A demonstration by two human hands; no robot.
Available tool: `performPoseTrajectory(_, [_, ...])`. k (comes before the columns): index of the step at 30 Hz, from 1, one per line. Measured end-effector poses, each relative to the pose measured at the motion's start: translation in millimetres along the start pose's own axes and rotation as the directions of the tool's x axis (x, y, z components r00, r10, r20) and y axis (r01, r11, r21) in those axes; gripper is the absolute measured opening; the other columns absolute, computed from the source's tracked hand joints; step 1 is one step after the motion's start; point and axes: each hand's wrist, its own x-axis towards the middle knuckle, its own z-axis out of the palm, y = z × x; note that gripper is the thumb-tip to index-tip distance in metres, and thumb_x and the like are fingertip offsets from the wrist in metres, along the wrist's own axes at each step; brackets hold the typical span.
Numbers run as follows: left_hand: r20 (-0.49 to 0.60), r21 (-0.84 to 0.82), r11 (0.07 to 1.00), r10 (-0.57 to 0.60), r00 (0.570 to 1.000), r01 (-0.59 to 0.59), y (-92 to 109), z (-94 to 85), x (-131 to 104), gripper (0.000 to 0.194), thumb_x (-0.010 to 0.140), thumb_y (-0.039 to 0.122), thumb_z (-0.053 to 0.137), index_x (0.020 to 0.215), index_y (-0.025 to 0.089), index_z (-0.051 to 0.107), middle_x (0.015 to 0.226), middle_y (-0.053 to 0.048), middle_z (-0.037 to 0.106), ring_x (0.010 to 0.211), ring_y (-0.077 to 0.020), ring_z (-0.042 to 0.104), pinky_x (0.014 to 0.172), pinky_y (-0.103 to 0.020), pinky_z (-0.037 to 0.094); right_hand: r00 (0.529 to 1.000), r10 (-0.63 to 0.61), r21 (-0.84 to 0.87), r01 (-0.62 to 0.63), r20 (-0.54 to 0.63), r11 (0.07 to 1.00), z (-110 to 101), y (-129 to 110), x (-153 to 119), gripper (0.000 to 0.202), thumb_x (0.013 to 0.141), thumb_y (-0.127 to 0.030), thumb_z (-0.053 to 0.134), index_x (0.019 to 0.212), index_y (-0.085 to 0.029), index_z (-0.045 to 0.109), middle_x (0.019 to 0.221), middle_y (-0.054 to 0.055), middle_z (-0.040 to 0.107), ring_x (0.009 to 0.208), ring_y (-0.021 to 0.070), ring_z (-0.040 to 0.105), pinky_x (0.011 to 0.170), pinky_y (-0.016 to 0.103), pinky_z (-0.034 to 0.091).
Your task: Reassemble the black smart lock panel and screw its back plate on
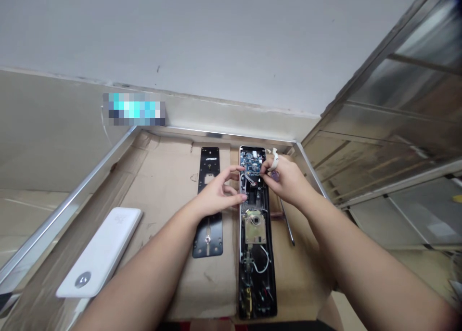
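Note:
A long black lock housing point(258, 278) lies open-side up on the cardboard, with a blue circuit board point(250, 162) at its far end, a metal block point(255, 227) midway and white wires point(266, 263) lower down. At its left edge is my left hand point(218, 194), fingers apart, with the thumb and a fingertip against the housing beside a small wire connector. My right hand point(285, 174), one finger wrapped in white tape, pinches at the board's right edge; what lies between its fingertips is too small to make out. A black mounting plate point(212, 232) with holes lies left of the housing, partly behind my left hand.
A screwdriver point(288, 225) lies right of the housing, partly under my right hand. A white power bank point(104, 249) with a cable sits on the cardboard point(159, 186) at left. Metal rails point(75, 191) border the work surface. A blurred-out bright object point(135, 109) stands beyond the far edge.

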Motion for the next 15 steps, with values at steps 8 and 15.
performPoseTrajectory(8, [0.008, 0.014, 1.0, -0.005, 1.0, 0.005, 1, 0.9, 0, 0.072, 0.079, 0.034, 0.083, 0.14, 0.033, 0.044, 0.137, -0.013, 0.048, 0.074, -0.0081, 0.066, 0.061, -0.022, 0.057, 0.96, 0.134, 0.188, -0.088, -0.247, 0.978, -29, -12, -7, 0.007, 0.085, -0.018, 0.065, 0.088, -0.023, 0.061, 0.09, 0.003, 0.071, 0.085, 0.0216, 0.068, 0.084, 0.039, 0.051])
performPoseTrajectory(15, [-0.048, 0.236, 0.968, 0.1, 0.994, -0.086, 1, -2.5, 1, 0.072, 0.08, 0.037, 0.081, 0.141, 0.034, 0.042, 0.126, -0.009, 0.048, 0.078, -0.0119, 0.061, 0.062, -0.025, 0.053, 0.993, 0.09, 0.253, -0.066, -0.082, 0.965, -19, -9, -10, 0.012, 0.088, -0.016, 0.059, 0.094, -0.024, 0.052, 0.089, 0.003, 0.062, 0.081, 0.0187, 0.063, 0.073, 0.034, 0.051])
